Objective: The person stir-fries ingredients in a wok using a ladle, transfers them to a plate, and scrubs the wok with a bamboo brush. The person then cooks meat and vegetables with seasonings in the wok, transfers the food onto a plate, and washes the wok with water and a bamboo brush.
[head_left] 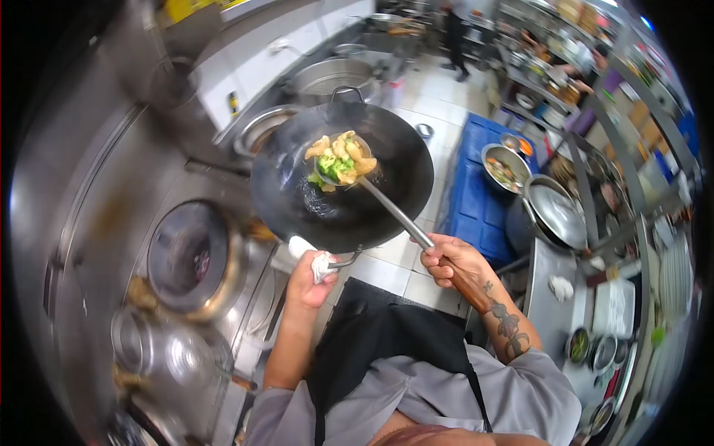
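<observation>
Cooked golden pieces and greens are filling the bowl of a ladle, which is hanging over or resting in a dark wok; which of the two is unclear. The right hand is gripping the ladle's handle, while the left hand, well apart, is clamping a white cloth at the wok's near handle. To the right, a blue chest is supporting a bowl of food; leftward, another wok is sitting on the stove

There's a blue box w/ food bowl atop, lidded pot nr it, plates far R.
</observation>
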Tool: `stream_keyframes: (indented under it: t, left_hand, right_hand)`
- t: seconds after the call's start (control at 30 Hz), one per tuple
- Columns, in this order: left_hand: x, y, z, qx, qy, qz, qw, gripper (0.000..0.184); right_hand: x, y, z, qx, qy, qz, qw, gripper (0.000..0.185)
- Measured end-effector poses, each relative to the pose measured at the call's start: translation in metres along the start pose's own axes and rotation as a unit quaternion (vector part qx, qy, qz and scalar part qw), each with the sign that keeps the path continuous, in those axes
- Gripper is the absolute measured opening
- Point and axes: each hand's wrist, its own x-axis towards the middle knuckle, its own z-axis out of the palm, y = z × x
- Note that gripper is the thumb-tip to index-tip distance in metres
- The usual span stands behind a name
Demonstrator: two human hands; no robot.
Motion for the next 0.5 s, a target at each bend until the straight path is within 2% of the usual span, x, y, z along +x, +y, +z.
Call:
stream_keyframes:
  t: [0.13, 0.23, 0.27, 0.37, 0.4, 0.5]
  left_hand:
    - [0.046, -0.017, 0.016, 0.061, -0.038, -0.113, 0.991, 0.007]
    - [0.078, -0.028, 0.023, 0.117, -0.056, -0.194, 0.972, 0.008]
    - [0.082, -0.024, 0.021, 0.112, -0.069, -0.217, 0.967, 0.009]
    - [0.101, -0.026, 0.026, 0.131, -0.090, -0.270, 0.950, 0.012]
    - [0.109, -0.025, 0.026, 0.139, -0.113, -0.300, 0.937, 0.013]
    - [0.138, -0.022, 0.020, 0.160, -0.148, -0.385, 0.897, 0.015]
  right_hand:
    - [-0.042, 0.011, -0.032, 0.038, 0.047, -0.048, 0.997, 0.034]
    - [-0.079, 0.025, -0.019, 0.055, 0.130, -0.099, 0.985, 0.035]
    - [-0.081, 0.039, -0.012, 0.067, 0.141, -0.112, 0.981, 0.041]
    - [-0.097, 0.068, 0.006, 0.132, 0.209, -0.177, 0.953, 0.044]
    - [-0.100, 0.081, 0.008, 0.152, 0.229, -0.193, 0.942, 0.051]
    - [-0.112, 0.112, 0.032, 0.209, 0.236, -0.267, 0.911, 0.055]
